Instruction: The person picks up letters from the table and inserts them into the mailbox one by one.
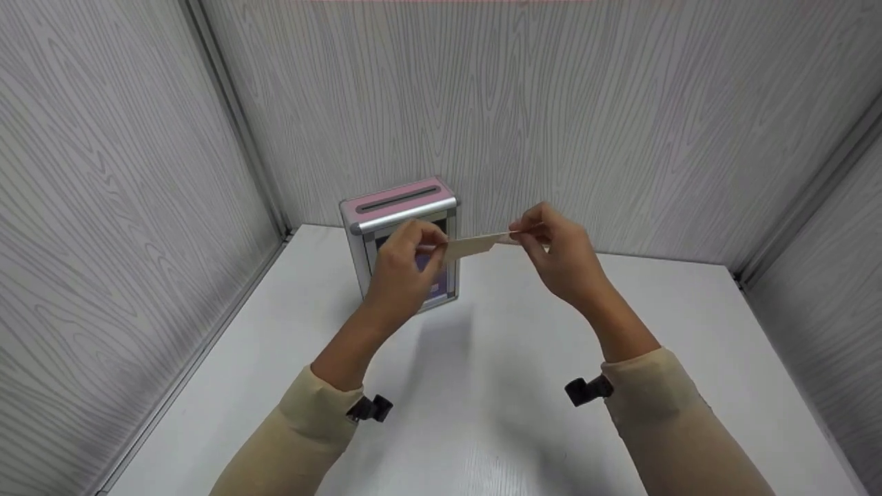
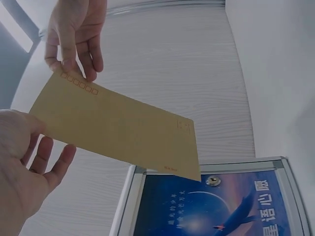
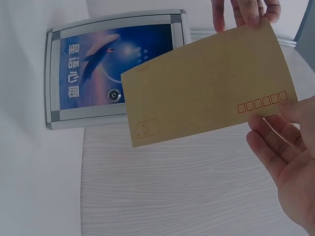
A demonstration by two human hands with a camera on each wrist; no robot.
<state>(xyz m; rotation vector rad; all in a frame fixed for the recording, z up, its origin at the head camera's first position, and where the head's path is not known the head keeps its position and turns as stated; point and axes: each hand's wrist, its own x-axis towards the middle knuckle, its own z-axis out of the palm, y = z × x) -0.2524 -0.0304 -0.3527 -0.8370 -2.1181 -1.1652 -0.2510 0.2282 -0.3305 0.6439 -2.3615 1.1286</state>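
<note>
A brown paper envelope [image 1: 472, 246] is held up in the air between both hands, seen nearly edge-on from the head. My left hand [image 1: 406, 267] pinches one end between thumb and fingers, while my right hand [image 1: 563, 253] pinches the other end. Red postcode squares and a stamp outline are printed on the envelope [image 2: 115, 123] in the left wrist view; the right wrist view shows the same printed side of the envelope [image 3: 202, 83]. Just behind the left hand stands a metal-framed box [image 1: 400, 196] with a pink top and a long slot.
The box's front panel [image 3: 98, 59] carries a blue whale poster and a round lock. It stands upright on the white table [image 1: 524, 324], close to the back wall [image 1: 496, 103]. Grey wood-grain walls enclose the left and right sides.
</note>
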